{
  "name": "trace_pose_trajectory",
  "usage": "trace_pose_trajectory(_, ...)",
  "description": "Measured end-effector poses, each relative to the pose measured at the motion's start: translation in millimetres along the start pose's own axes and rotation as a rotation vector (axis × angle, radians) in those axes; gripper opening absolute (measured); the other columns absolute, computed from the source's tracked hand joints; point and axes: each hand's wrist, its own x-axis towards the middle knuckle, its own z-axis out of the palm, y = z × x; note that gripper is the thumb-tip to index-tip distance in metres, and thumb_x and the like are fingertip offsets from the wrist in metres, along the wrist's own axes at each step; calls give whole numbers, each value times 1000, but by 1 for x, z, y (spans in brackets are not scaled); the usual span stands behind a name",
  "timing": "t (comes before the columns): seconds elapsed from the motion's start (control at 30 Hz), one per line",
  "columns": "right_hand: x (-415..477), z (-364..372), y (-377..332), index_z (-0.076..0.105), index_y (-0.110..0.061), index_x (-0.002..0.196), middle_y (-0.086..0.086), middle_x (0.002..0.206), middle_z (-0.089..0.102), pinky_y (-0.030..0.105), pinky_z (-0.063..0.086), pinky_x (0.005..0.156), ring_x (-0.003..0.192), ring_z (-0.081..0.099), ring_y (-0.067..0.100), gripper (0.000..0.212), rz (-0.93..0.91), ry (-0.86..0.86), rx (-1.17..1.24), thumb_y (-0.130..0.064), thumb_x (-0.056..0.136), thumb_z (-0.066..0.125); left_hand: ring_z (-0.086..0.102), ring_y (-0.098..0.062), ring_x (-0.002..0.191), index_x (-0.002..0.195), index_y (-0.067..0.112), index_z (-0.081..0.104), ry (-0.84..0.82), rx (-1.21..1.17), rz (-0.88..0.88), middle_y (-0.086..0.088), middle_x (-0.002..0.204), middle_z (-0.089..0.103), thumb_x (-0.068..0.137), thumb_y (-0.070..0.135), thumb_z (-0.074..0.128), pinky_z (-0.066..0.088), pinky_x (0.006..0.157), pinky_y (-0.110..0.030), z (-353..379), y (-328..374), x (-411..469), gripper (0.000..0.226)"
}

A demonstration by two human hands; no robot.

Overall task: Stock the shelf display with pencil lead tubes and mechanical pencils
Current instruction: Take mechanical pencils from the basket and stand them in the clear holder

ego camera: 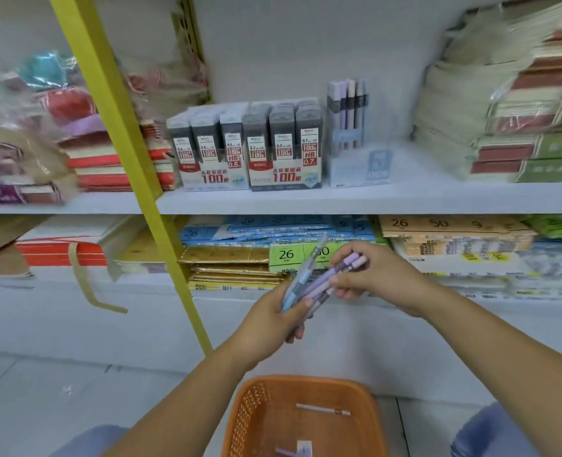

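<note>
Found a white upper shelf (372,200) across mid-frame. Counted on it, at centre, two lead tube boxes (284,153) side by side and touching, with a clear pencil stand (355,166) just right of them. Saw stacked notebooks (503,127) at far right, red-edged pads (108,161) and bagged goods (26,133) at left. Made out flat paper packs (273,230) on the lower shelf (75,291) beneath.

Both bare forearms are reaching forward and converging. The left hand (269,319) is gripping a bundle of mechanical pencils (301,278) from below, while the right hand (377,275) is pinching their upper ends with curled fingers.
</note>
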Motion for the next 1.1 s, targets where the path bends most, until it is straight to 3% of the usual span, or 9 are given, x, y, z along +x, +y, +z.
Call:
trace_pose_trajectory(0.13,2,7,1,63,-13,99,15,82,72,34,58,68,73,69,29,7,-27,52,245,-13,92,63,59,-13,62,119,19,61,53,-72,8,2,82,69,101,27,57,50,60,-28,-4,0,3,19)
trace_pose_trajectory(0.3,3,15,-5,68,-27,87,0,90,74,31,53,65,78,68,14,13,-120,172,94,-18,94,61,60,-13,63,117,27,62,50,-87,7,6,83,70,101,30,57,50,60,-27,-10,1,2,17)
trace_pose_trajectory(0.43,0,17,-27,66,-35,80,-6,96,75,29,50,78,90,68,9,22,-250,302,63,-19,94,59,58,-10,63,116,29,62,90,-76,34,7,83,69,101,32,57,48,59,-25,-13,11,1,16)
trace_pose_trajectory(0.63,5,-20,-93,59,-20,91,2,94,76,26,58,72,89,72,19,8,-476,446,189,-16,97,55,52,-3,53,102,25,63,220,-68,85,12,62,63,102,29,56,45,51,-17,-30,43,5,8)
trace_pose_trajectory(0.83,20,-71,-167,52,-27,98,1,83,74,26,58,65,91,73,20,19,-756,588,75,-9,95,55,50,-2,51,103,24,64,309,-159,175,9,61,61,101,32,55,43,48,-15,-41,98,30,12)
trace_pose_trajectory(1.03,58,-100,-187,47,-39,92,4,87,74,29,59,71,84,72,16,30,-647,531,-254,-12,95,58,54,-4,54,108,23,66,379,-257,250,7,68,70,101,32,55,46,50,-19,-46,132,61,16)
trace_pose_trajectory(1.1,73,-100,-182,48,-40,87,7,92,72,38,60,74,82,72,17,29,-576,485,-344,-14,94,60,54,-6,54,106,25,66,401,-264,256,9,67,68,101,33,56,46,50,-20,-45,136,69,14)
